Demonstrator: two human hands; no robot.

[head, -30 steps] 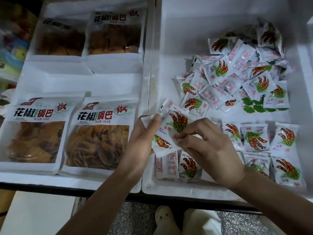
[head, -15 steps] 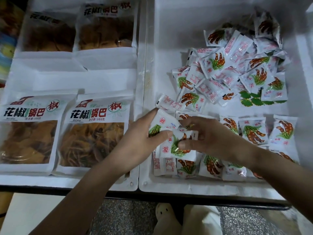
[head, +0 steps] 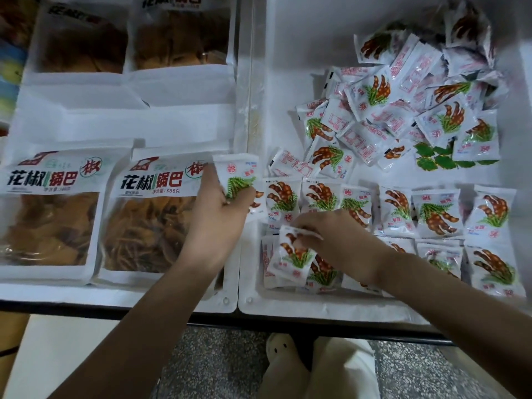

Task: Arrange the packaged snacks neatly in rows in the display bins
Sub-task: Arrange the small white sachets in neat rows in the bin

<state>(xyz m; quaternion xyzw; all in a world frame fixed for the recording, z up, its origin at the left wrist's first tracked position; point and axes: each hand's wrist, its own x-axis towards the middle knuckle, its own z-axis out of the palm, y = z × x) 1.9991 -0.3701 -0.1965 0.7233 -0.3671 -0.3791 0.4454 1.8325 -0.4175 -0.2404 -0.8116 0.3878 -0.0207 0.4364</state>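
Small white snack packets printed with brown pods and green leaves fill the right white bin point(head: 288, 67). A loose pile of packets point(head: 408, 105) lies at the back. Two rows of packets point(head: 431, 214) run along the front. My left hand point(head: 218, 214) holds one packet point(head: 237, 177) upright over the bins' dividing edge. My right hand point(head: 336, 243) pinches the top edge of another packet point(head: 293, 257) and holds it tilted over the near left corner of the front row.
The left white bin point(head: 144, 110) holds large clear bags of brown crisps point(head: 149, 214) with black and red lettering, two in front and two behind. A dark shelf edge point(head: 172, 315) runs below the bins. Speckled floor and my shoe point(head: 279, 347) show underneath.
Both hands held packets together near the bin's front left. They have separated: the left hand lifted one packet up and left, and the right hand brought another down to the front row.
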